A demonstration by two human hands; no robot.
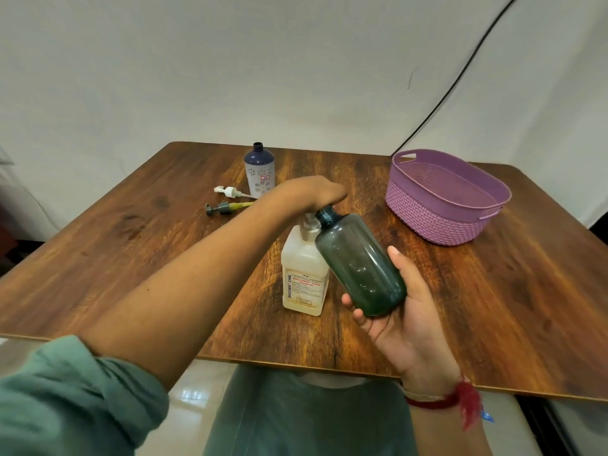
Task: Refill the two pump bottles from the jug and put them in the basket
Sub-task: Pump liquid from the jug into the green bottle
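Green bottle [358, 264] is held tilted in the right hand [398, 317], fingers [358, 315] curled round its base, with its open neck brought against the pump [309, 222] of the jug [304, 274] mid-worktop [131, 241]. The left hand [309, 192] is laid over that pump, its fingers hidden, so spread or curled cannot be told. Should the neck be let off the spout, liquid would likely be squirted onto the worktop, and the jug could be tipped by an off-centre press. Purple bottle [259, 172] is seen uncapped at the far side, and the basket [437, 222] is well apart.
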